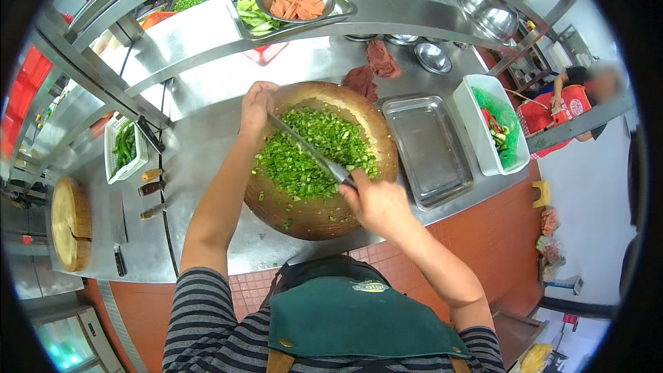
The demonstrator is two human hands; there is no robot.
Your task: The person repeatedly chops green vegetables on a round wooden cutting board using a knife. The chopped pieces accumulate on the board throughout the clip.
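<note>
A round wooden chopping block [305, 225] stands on the steel counter before me, with a broad heap of chopped green leaves or scallions [331, 137] on it. My right hand [378, 202] grips the dark handle of a kitchen knife [311, 150]. The blade slants up and left across the greens. My left hand [259, 109] is at the far end of the blade, by the block's upper left rim; its fingers are partly hidden, so whether they pinch the blade's tip cannot be told. Small green bits lie scattered on the block's near part.
An empty steel tray [430, 153] and a white bin [469, 119] stand to the right. Left are a basket of green peppers [124, 150], a cleaver [119, 223] and another wooden block [70, 223]. A steel shelf [404, 8] crosses above. A person in a red apron [575, 98] is far right.
</note>
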